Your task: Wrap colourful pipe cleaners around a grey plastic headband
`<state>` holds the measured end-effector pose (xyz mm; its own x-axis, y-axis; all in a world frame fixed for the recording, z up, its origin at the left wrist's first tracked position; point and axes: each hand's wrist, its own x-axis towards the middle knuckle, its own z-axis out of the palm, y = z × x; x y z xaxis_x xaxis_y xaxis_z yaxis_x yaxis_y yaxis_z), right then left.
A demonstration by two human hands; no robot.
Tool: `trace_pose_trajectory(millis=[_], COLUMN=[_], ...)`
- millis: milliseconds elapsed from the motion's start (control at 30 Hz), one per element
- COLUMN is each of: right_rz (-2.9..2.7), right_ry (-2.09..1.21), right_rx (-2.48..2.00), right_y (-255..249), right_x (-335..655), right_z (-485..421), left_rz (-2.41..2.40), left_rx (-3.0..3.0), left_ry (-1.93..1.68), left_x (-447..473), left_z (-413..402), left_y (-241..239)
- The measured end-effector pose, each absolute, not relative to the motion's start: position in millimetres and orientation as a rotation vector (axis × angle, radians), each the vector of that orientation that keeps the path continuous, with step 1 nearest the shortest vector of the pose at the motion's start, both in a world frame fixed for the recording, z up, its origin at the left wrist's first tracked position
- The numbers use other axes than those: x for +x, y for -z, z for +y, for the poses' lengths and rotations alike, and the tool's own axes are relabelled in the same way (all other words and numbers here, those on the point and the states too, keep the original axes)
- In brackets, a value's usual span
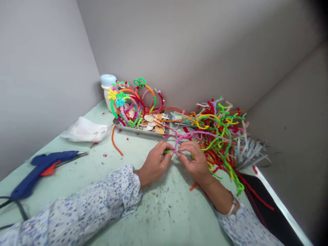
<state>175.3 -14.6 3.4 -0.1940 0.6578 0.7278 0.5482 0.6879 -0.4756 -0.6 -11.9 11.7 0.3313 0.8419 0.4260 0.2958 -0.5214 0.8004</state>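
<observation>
Above the middle of the table, my left hand [155, 164] pinches a short green pipe cleaner [167, 151] between thumb and index finger. Close beside it, my right hand [196, 163] has thumb and fingertips closed on a purple pipe cleaner [191, 134], right where it meets the green one. The purple strand arches up and off to the right over a tangled pile of colourful pipe cleaners [217, 124]. Whether the two strands are twisted together is too small to tell. Fingertips of both hands nearly touch.
A metal tray [139, 131] holds scraps and several pipe-cleaner hoops [128, 99], some with flowers. Left lie a blue glue gun [30, 176] with its cord and a white plastic bag [87, 130]. Behind stands a blue-lidded jar [108, 82]. A black flat object [271, 208] lies right.
</observation>
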Motion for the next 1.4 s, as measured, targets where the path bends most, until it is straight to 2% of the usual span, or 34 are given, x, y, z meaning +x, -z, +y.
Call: trace_pose_trajectory(millis=[1100,1400], right_rz=[-1.972,-1.971], right_ry=[0.015,-0.057], right_rx=[-0.988,-1.022], right_y=[-2.1,-2.1], right_x=[175.5,175.2], right_z=[-12.3,-11.6], left_rz=[1.035,1.051], left_rx=[2.07,2.082], left_ry=[-1.14,-1.143], left_x=[0.7,1.1], left_z=[-10.4,-10.5], left_y=[-9.9,-9.3])
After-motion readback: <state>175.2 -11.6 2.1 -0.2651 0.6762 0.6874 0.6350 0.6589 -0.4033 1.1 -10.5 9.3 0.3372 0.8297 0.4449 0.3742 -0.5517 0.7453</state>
